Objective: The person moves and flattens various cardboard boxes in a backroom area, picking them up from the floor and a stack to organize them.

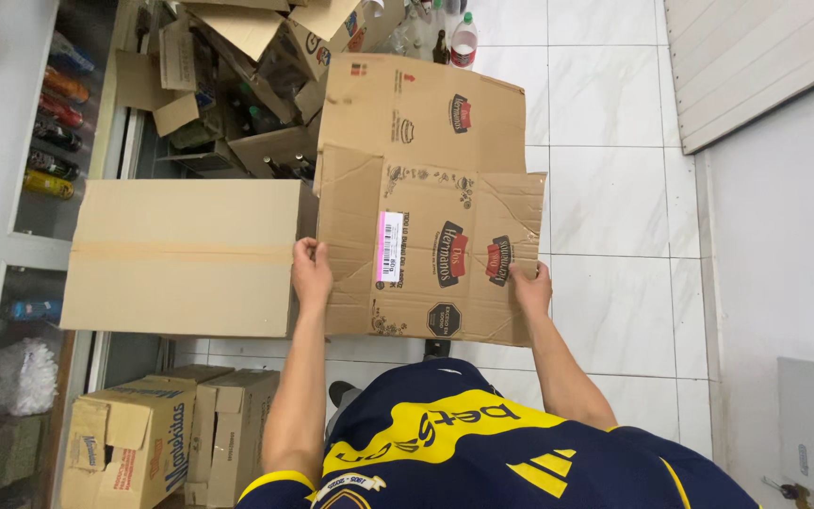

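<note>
both hands hold a flattened brown cardboard box [431, 254] over the white tiled floor [614, 188]: left hand [311, 271] grips its left edge beside a pink-and-white label [388, 247], right hand [531, 287] its right edge near red-black oval marks.

You stood in what looked like the back room of a small shop or drinks store, on a white tiled floor [614, 311]. At ten o'clock, shelves [54, 123] held rows of coloured bottles, and at eleven to twelve o'clock lay a heap of torn-open cartons [237, 57] with more bottles [463, 42] standing behind it. A sealed plain box [181, 254] sat at nine o'clock, and printed cartons [157, 434] were stacked at seven o'clock.
</note>
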